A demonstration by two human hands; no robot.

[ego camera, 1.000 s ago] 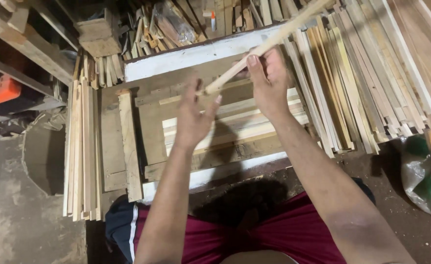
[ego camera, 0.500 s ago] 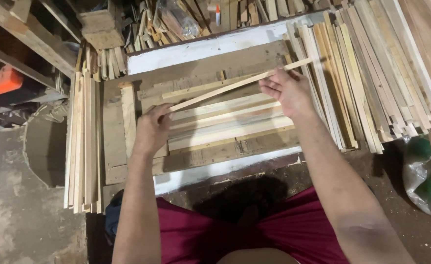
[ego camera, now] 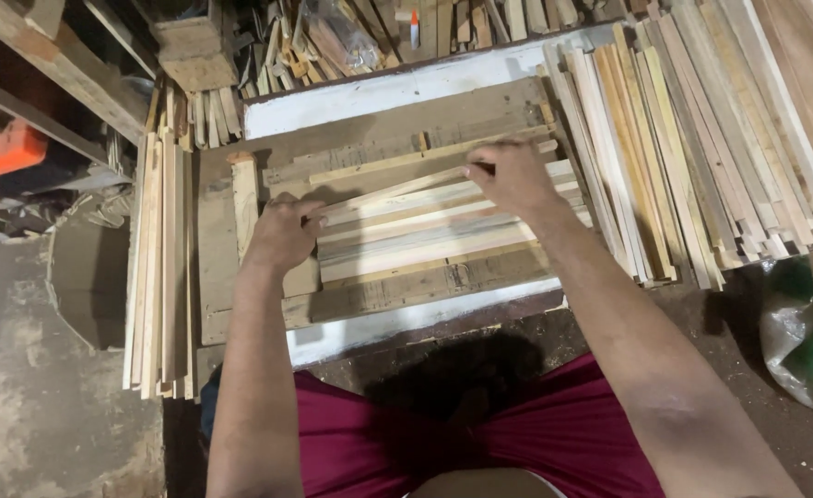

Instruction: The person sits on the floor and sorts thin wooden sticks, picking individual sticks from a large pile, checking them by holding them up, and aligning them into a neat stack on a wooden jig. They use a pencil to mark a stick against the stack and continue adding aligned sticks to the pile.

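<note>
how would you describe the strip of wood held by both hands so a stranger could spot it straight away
Find the flat wooden board with white-painted edges in front of the person. A row of pale strips lies side by side across it. The held strip lies at the far side of that row, slanting, with the left hand on one end and the right hand on the other.

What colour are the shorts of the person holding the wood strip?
The shorts are dark red, maroon. The head camera, looking straight down, shows them best.
</note>
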